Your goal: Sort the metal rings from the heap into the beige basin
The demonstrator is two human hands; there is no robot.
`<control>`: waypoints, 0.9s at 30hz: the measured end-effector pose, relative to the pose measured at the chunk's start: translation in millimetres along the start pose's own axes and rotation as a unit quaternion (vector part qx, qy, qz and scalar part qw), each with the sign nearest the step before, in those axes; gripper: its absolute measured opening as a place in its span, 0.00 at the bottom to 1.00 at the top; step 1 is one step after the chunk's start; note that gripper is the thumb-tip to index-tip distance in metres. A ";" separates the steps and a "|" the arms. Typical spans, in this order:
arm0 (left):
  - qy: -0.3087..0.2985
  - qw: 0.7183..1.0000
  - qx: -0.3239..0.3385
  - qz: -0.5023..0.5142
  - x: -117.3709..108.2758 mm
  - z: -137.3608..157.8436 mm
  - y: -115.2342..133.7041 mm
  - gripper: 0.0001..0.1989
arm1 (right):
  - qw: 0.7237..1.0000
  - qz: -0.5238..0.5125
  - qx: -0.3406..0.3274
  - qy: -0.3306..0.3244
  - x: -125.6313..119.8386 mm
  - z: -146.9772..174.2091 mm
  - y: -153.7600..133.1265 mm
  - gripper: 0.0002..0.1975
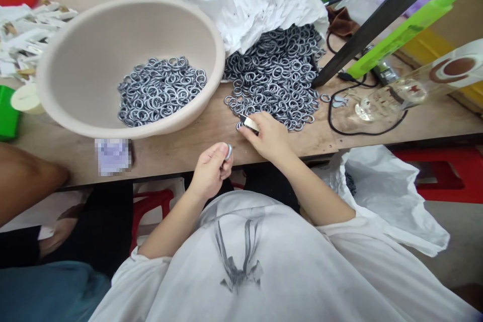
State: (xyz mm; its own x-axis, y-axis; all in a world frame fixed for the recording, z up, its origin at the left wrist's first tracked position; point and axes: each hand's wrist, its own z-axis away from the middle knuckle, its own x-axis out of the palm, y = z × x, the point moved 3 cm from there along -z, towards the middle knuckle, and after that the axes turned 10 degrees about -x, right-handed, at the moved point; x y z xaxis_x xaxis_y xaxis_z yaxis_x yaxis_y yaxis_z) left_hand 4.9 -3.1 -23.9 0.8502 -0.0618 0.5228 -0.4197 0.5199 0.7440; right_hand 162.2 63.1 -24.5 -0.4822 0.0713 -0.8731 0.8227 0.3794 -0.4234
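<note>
My left hand (210,170) is closed in front of the table edge, pinching a grey ring (229,152) between thumb and fingers. Closed around a small cream-coloured tool with a dark tip (250,124), my right hand (270,137) is at the near edge of a pile of grey rings (279,80). The tool's exact kind is not clear. The pile spreads on the table out of a white sack (252,2). To the left, a large beige basin (130,20) holds many similar rings (162,91) at its bottom right side.
A dark post (377,15) and a green bar (407,35) slant up at the right, beside a clear bottle (422,80) and a black cable (362,134). An open white bag (392,201) hangs below the table edge. Another person's arm (30,176) rests at the left.
</note>
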 end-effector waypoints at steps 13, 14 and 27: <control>0.059 0.998 0.030 -0.003 -18.6 -19.7 16.4 0.20 | 0.967 -0.238 0.033 0.080 -2.8 -8.4 6.4 0.16; 0.054 0.998 0.030 0.002 -15.6 -22.1 16.3 0.22 | 0.945 -0.315 0.038 0.076 -2.6 -5.6 3.9 0.18; 0.067 0.974 0.130 -0.173 -4.7 -28.7 -5.0 0.20 | 0.764 -0.630 0.133 0.039 11.9 20.9 -31.2 0.27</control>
State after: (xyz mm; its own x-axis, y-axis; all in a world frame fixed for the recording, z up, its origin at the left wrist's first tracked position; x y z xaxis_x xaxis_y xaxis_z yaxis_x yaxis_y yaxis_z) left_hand 12.2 19.0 -42.0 0.9817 -0.0732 0.1755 -0.1520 0.2525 0.9556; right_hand 137.1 32.8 -26.7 -0.9500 -0.1366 0.2808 -0.2823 -0.0086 -0.9593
